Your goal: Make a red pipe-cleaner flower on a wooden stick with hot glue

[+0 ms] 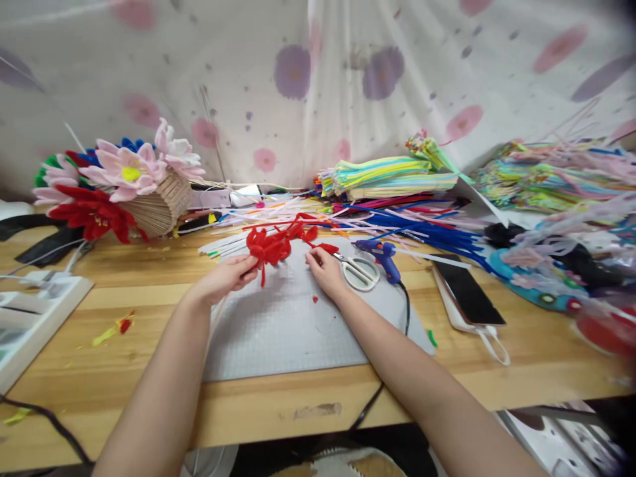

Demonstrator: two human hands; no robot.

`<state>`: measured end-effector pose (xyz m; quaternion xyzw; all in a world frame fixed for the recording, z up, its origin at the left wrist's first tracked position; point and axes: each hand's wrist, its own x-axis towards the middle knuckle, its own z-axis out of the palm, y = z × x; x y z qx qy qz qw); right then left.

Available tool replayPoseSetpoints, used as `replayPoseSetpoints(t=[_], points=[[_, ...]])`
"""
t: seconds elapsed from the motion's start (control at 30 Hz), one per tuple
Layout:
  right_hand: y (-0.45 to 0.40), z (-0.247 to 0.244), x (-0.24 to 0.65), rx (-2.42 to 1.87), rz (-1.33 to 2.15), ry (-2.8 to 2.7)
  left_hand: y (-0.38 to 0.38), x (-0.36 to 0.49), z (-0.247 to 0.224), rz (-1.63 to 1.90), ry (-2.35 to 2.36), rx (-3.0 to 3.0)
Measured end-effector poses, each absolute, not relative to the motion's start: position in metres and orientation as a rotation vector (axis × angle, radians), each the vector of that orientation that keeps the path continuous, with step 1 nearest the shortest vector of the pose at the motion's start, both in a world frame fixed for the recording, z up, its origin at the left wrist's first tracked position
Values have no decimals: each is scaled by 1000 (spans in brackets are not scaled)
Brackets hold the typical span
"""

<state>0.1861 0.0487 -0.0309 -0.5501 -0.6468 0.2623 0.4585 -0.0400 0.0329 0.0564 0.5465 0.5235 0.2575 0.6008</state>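
A red fuzzy pipe-cleaner flower (268,247) is pinched in my left hand (238,273), thumb and fingers closed on its left side. It is held over the grey cutting mat (278,338), and more red loops trail off to its right. My right hand (325,270) is at the mat's upper right with its fingers drawn together; whatever is between them is hidden. A red petal piece (328,248) shows just behind those fingers, near the scissors (361,272). The blue glue gun (382,255) lies right of the scissors.
Loose pipe cleaners (437,228) spread along the back, below bundled ones (387,175). Finished flowers (124,169) stand in a ribbed holder at left. A phone (470,291) lies right of the mat, a power strip (44,311) at left. The glue gun's black cord (407,311) crosses the mat.
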Motion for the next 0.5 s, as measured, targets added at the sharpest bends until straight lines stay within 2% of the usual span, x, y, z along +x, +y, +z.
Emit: replayPoseSetpoints(t=[0.2, 0.37, 0.5], points=[[38, -22, 184, -1179, 557, -1678, 30, -24, 81, 176, 1728, 2101], [22, -12, 181, -1029, 422, -1831, 21, -5, 72, -44, 1940, 2214], [16, -9, 175, -964, 471, -1957, 15, 1, 61, -99, 2007, 2237]])
